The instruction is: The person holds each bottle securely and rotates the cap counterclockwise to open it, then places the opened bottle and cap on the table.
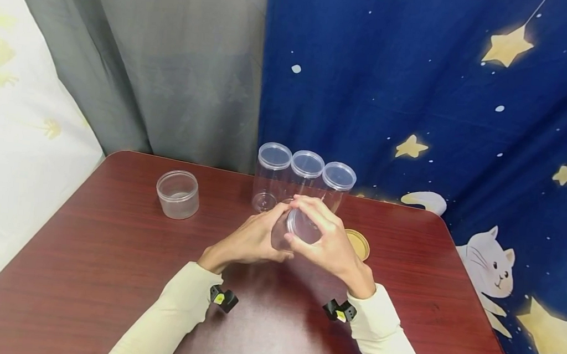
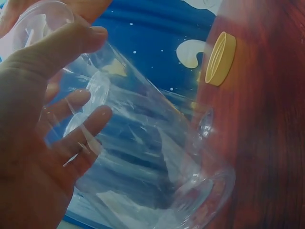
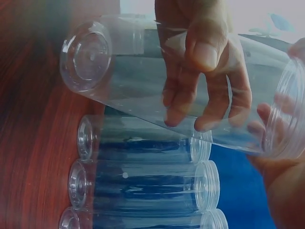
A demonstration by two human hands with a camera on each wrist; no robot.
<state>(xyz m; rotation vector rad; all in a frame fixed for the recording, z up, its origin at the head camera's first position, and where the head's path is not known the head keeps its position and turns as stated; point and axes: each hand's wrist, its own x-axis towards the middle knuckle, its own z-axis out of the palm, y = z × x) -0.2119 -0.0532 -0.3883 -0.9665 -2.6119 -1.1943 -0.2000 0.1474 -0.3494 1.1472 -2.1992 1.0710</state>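
A tall clear plastic jar (image 1: 305,227) is held tilted above the middle of the table, between both hands. My left hand (image 1: 257,236) grips the jar around its body, thumb on one side and fingers on the other, as the left wrist view shows on the jar wall (image 2: 157,143). My right hand (image 1: 325,241) grips the ridged top end (image 3: 286,109) with thumb and fingers spread around it. Whether that end is a separate lid I cannot tell. The jar's round base (image 3: 88,57) points away from the right hand. No contents show through the wall.
Three tall clear jars with clear lids (image 1: 307,164) stand in a row just behind the hands. A short, wide clear jar (image 1: 178,194) sits at the back left. A yellow lid (image 1: 357,245) lies right of the right hand. Curtains hang behind the red-brown table (image 1: 106,274).
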